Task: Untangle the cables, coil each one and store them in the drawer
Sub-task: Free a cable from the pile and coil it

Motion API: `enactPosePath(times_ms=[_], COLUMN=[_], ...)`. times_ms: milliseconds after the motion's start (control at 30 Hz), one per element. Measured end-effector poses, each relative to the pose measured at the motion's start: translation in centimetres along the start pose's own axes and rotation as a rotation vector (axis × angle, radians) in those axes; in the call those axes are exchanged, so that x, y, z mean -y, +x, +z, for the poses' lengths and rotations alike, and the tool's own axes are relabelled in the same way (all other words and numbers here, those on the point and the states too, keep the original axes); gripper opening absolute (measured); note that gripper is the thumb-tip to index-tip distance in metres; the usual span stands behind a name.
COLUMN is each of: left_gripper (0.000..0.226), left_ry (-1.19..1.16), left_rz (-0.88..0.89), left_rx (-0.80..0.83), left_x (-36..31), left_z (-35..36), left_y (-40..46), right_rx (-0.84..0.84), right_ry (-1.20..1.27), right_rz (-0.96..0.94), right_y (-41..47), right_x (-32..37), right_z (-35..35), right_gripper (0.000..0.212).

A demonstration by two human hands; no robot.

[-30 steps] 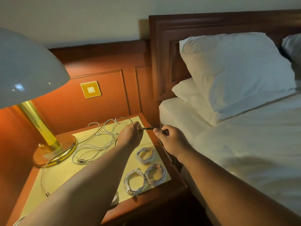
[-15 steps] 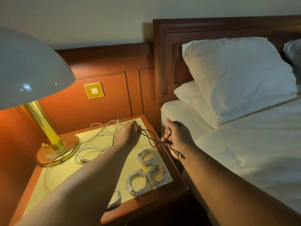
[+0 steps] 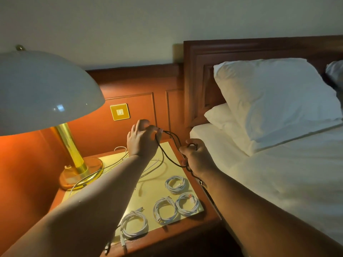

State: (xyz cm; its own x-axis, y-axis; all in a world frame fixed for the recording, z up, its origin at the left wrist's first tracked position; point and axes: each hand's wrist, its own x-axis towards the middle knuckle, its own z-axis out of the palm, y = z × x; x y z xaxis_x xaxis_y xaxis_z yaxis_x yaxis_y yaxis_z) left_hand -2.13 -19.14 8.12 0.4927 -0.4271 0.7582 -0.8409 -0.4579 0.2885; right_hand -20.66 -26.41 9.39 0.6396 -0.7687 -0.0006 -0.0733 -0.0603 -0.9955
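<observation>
Black cable: a thin black cord [image 3: 168,154] hung in loops above the yellow-topped wooden nightstand [image 3: 154,186], strung between both hands.
Left hand: the left hand [image 3: 142,140] was raised, fingertips pinching the cord's upper loops.
Right hand: the right hand [image 3: 197,156] sat lower, near the bed edge, fingers curled round the cord, its tail dangling under the wrist.
Coiled cables: four white coiled cables [image 3: 174,184] lay apart on the nightstand's front half.
Loose cables: tangled white cords [image 3: 152,165] lay behind them, by the brass lamp base [image 3: 79,173].
Bed: white pillows [image 3: 274,101] leaned on the dark wooden headboard [image 3: 200,75].
</observation>
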Motion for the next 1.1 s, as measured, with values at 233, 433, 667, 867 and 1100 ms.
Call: enactPosePath(times_ms=[233,433,667,867,1100], left_gripper=[0.017,0.015,0.021,0.014,0.03], left_ry=[-0.223,-0.273,-0.2,-0.235,-0.332], left_rz=[0.068,0.154,0.229,0.285,0.144], left_rx=[-0.076,-0.124,-0.171,0.108,0.372], left_x=[-0.4,-0.3,-1.6,-1.6,-3.0], left_z=[-7.6,-14.5,-21.9,-28.2,-35.6], left_y=[1.3,2.1,2.0,-0.1,-3.1], right_rx=[0.242,0.195,0.131,0.22,0.465], right_ry=[0.081,0.015,0.082,-0.008,-0.048], right_rz=[0.029,-0.149,-0.323,-0.382,-0.339], right_y=[-1.9,-5.9,-10.3,-13.9,-16.9], right_x=[3.6,6.8,11.0,12.8,12.8], right_z=[2.5,4.1,4.6,2.6,0.5], right_gripper=[0.026,0.028,0.02,0.014,0.046])
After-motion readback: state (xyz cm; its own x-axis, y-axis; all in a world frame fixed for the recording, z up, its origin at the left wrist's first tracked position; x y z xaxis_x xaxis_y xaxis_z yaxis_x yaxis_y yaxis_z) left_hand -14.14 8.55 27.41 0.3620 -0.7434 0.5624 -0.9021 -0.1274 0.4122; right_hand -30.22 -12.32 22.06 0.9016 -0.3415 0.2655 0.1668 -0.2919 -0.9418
